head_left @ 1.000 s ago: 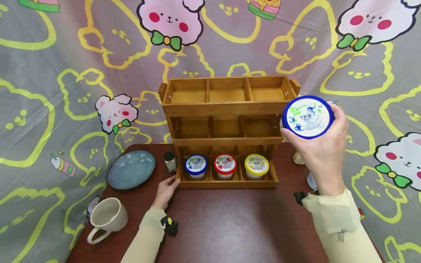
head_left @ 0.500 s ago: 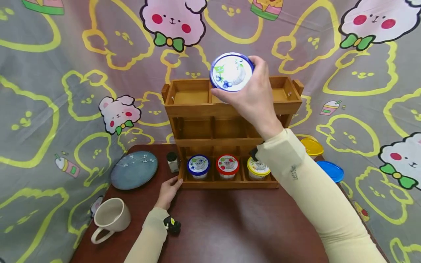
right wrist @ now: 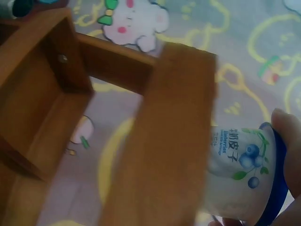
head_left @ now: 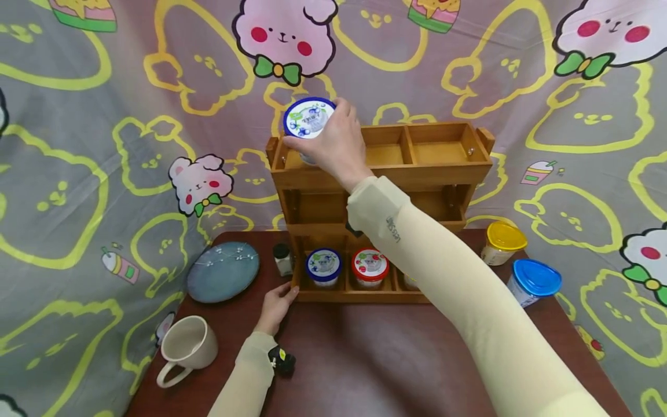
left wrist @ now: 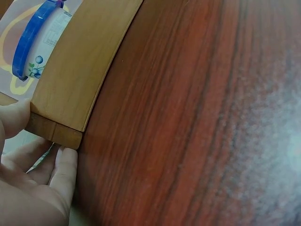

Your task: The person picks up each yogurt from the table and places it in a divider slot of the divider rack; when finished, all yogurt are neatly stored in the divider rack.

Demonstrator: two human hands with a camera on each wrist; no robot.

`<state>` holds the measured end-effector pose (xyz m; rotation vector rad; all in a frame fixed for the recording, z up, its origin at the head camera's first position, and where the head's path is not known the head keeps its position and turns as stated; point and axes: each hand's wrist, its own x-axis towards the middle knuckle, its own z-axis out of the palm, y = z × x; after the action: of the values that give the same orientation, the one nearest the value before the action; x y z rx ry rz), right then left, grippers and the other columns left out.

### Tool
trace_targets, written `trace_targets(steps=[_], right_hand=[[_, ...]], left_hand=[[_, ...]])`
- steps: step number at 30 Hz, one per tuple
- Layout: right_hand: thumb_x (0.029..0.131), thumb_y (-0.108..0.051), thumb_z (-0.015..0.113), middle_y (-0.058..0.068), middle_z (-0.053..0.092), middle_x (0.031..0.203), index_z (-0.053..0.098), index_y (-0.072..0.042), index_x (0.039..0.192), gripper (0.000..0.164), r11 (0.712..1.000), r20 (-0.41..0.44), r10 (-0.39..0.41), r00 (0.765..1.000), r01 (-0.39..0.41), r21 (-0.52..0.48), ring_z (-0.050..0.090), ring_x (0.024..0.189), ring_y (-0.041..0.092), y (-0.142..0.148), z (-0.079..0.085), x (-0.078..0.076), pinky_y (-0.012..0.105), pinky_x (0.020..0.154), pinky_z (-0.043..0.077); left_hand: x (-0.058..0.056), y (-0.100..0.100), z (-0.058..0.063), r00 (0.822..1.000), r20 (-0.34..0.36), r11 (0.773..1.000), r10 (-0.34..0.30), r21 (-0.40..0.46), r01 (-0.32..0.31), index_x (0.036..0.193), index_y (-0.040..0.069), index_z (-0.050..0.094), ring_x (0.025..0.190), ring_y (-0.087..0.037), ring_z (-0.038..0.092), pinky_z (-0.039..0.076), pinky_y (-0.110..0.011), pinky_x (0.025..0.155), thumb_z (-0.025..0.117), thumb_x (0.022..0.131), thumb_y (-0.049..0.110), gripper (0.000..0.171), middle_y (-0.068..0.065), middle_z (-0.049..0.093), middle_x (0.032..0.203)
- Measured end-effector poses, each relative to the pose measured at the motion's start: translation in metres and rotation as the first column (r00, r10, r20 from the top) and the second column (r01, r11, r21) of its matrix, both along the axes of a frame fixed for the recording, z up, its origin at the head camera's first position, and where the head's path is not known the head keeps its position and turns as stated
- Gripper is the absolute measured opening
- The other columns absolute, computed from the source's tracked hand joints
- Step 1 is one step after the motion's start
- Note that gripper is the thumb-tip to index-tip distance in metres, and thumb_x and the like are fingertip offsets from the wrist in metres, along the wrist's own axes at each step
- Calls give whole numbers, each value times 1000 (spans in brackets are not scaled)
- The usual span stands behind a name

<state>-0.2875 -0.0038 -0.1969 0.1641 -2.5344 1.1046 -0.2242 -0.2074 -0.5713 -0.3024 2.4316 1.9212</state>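
My right hand point(head_left: 341, 142) grips a blueberry yogurt cup point(head_left: 308, 116) with a blue lid, thumb and fingers around its rim. The cup is upright over the top left compartment of a three-tier wooden rack point(head_left: 385, 175). In the right wrist view, a wooden board hides part of the cup's lower end. My left hand point(head_left: 275, 310) pinches the front left corner of the bottom tier, thumb on one side and fingers on the other. On that tier sit another blue-lidded cup point(head_left: 323, 266), a red-lidded cup point(head_left: 370, 266) and a third cup mostly behind my right sleeve.
Right of the rack stand a yellow-lidded cup point(head_left: 502, 242) and a cup with a blue lid point(head_left: 534, 281). A black-capped jar point(head_left: 283, 259), a blue plate point(head_left: 223, 272) and a beige mug point(head_left: 190, 344) are on the left. A patterned curtain point(head_left: 219, 35) hangs behind.
My right hand has carried the blueberry yogurt cup from the right side, up and leftward, then down to the rack's top left compartment. The left hand keeps its hold on the corner.
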Motion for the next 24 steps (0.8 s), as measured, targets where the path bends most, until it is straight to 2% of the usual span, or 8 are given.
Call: trace_targets(steps=[5, 10, 13, 17, 21, 24], right_hand=[[67, -77, 72, 9, 37, 147, 18, -9, 154, 123, 990, 35, -38, 999, 33, 141, 38, 132, 22, -5, -11, -8, 35, 110, 34], [68, -84, 62, 9, 30, 156, 12, -10, 158, 127, 962, 77, -76, 994, 53, 269, 29, 140, 28, 0, -12, -9, 50, 116, 18], [65, -90, 57, 8, 22, 161, 7, -13, 159, 131, 954, 121, -63, 991, 24, 299, 23, 144, 32, 6, -9, -7, 57, 116, 13], [64, -91, 56, 9, 15, 163, 5, -15, 160, 132, 949, 187, -28, 982, -33, 314, 17, 145, 34, 16, -6, -3, 60, 115, 10], [71, -84, 60, 12, 22, 160, 10, -16, 160, 123, 946, 228, 4, 974, -78, 314, 20, 143, 35, 23, -4, 0, 60, 115, 10], [76, -79, 60, 11, 34, 154, 20, -17, 159, 111, 951, 210, 8, 978, -73, 302, 28, 137, 33, 24, -5, 1, 57, 112, 17]], left_hand=[[0, 2, -1, 1000, 1, 1000, -11, -5, 11, 137, -7, 54, 129, -38, 47, 35, -52, 108, 66, 97, 26, 53, -25, 55, 136], [-1, 3, -2, 1000, -9, 1000, -22, -7, 22, 136, -7, 55, 128, -38, 48, 35, -53, 108, 67, 96, 26, 53, -25, 56, 135], [-3, 3, -2, 1000, -19, 1000, -20, -10, 20, 135, -8, 55, 127, -39, 49, 36, -53, 107, 67, 96, 26, 53, -25, 56, 135], [-1, 3, -2, 1000, -21, 1000, -20, -14, 20, 134, -9, 55, 128, -39, 49, 36, -52, 107, 67, 96, 25, 53, -26, 56, 134], [0, 2, -2, 1000, -28, 1000, -6, -17, 6, 132, -10, 57, 127, -38, 49, 36, -52, 107, 67, 96, 22, 50, -26, 57, 133], [0, 1, -1, 999, -35, 1000, 1, -11, -1, 132, -10, 57, 126, -38, 49, 36, -51, 107, 66, 96, 21, 49, -26, 57, 133]])
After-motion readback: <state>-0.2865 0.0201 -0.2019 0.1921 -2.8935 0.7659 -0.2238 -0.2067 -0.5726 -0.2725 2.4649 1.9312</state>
